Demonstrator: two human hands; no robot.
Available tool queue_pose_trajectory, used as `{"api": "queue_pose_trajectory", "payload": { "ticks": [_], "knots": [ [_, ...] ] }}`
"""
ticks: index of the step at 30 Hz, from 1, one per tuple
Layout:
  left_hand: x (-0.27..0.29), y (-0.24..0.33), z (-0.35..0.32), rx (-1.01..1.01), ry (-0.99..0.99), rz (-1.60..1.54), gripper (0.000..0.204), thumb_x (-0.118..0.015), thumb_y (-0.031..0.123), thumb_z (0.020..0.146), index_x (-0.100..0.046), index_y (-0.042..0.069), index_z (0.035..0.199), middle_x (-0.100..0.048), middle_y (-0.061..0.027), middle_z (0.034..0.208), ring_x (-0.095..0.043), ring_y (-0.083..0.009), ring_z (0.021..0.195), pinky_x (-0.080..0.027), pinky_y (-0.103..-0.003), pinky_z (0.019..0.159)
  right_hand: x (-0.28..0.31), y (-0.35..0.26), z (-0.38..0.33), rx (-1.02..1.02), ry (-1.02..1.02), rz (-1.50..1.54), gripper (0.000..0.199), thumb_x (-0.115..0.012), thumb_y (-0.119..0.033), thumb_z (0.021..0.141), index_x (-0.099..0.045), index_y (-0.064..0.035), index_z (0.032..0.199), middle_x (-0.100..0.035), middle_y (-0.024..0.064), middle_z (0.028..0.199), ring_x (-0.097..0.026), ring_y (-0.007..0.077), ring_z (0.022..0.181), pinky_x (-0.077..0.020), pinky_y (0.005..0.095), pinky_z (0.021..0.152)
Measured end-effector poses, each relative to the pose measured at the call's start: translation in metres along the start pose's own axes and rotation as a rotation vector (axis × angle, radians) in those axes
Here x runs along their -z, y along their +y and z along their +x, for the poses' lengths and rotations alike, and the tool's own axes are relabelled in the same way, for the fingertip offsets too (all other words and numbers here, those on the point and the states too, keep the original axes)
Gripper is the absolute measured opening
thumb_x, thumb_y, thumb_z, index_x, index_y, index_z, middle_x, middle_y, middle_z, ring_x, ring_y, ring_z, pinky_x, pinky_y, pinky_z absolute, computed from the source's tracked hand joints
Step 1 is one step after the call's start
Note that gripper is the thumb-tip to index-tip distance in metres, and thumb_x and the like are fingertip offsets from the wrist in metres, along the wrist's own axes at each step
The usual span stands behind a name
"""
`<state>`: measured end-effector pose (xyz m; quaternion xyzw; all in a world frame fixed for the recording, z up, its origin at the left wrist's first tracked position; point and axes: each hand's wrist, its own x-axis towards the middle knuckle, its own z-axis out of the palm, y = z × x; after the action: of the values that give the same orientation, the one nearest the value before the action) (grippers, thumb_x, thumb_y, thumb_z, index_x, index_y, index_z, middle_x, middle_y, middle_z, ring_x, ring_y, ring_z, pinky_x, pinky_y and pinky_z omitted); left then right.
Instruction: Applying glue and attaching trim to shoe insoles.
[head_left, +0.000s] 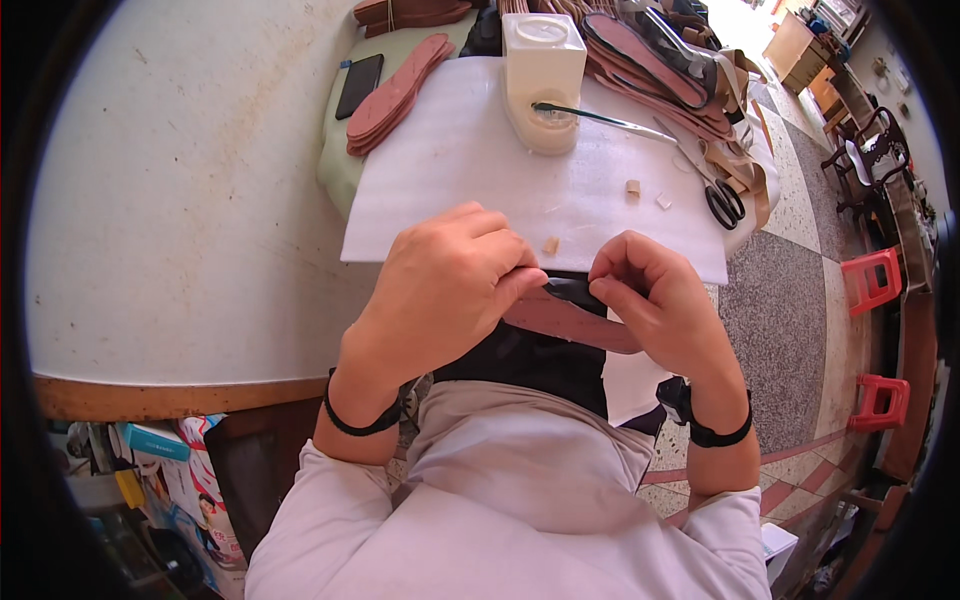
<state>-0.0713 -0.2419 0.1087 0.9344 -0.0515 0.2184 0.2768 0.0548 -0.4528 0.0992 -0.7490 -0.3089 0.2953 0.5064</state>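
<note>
Close to my body, below the near edge of the white board (430,200), both hands work at a reddish-brown insole (565,322). Black, strip-like material (572,291) runs along its far side. My left hand (450,265) pinches one end of this material between thumb and fingers. At the other end, the thumb and curled fingers of my right hand (655,295) are closed on the same black piece. A small tan scrap (551,245) lies on the board just beyond the hands. My fingers partly hide the insole.
A cream plastic container (545,75) has a thin brush (610,122) in its opening. Scissors (715,190) lie at the board's right. Stacked insoles (400,95) and a dark phone (360,85) sit left; more soles (650,65) are piled back right. Red stools (870,280) stand on the floor.
</note>
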Motion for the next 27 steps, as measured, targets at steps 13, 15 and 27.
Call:
{"api": "queue_pose_trajectory", "payload": {
  "ticks": [13, 15, 27],
  "knots": [
    [-0.01, -0.003, -0.003, 0.079, 0.031, -0.068, 0.007, -0.079, 0.007, 0.084, -0.074, 0.002, 0.084, -0.066, -0.0099, 0.074, -0.06, -0.0291, 0.072, -0.048, -0.039, 0.066, -0.003, 0.008, -0.003, 0.255, 0.133, -0.234, 0.014, -0.077, 0.005, 0.08, -0.081, -0.0015, 0.092, -0.06, 0.007, 0.084, -0.059, 0.0176, 0.072, -0.0472, 0.0293, 0.065],
    [-0.012, -0.003, -0.003, 0.098, 0.038, -0.068, 0.007, -0.079, 0.006, 0.084, -0.074, 0.002, 0.084, -0.066, -0.0103, 0.074, -0.06, -0.0291, 0.072, -0.048, -0.039, 0.066, -0.001, 0.01, -0.002, 0.267, 0.129, -0.258, 0.015, -0.077, 0.005, 0.078, -0.081, -0.0015, 0.091, -0.06, 0.0076, 0.082, -0.06, 0.0189, 0.073, -0.0479, 0.0297, 0.065],
    [-0.015, -0.005, -0.007, 0.201, 0.03, -0.168, 0.007, -0.078, 0.006, 0.087, -0.074, 0.0, 0.086, -0.066, -0.0117, 0.074, -0.059, -0.0269, 0.071, -0.047, -0.037, 0.065, -0.004, 0.008, -0.003, 0.228, 0.099, -0.305, 0.018, -0.076, 0.005, 0.077, -0.083, -0.0027, 0.092, -0.063, 0.0091, 0.083, -0.065, 0.0203, 0.073, -0.0515, 0.0315, 0.066]
  ]
}}
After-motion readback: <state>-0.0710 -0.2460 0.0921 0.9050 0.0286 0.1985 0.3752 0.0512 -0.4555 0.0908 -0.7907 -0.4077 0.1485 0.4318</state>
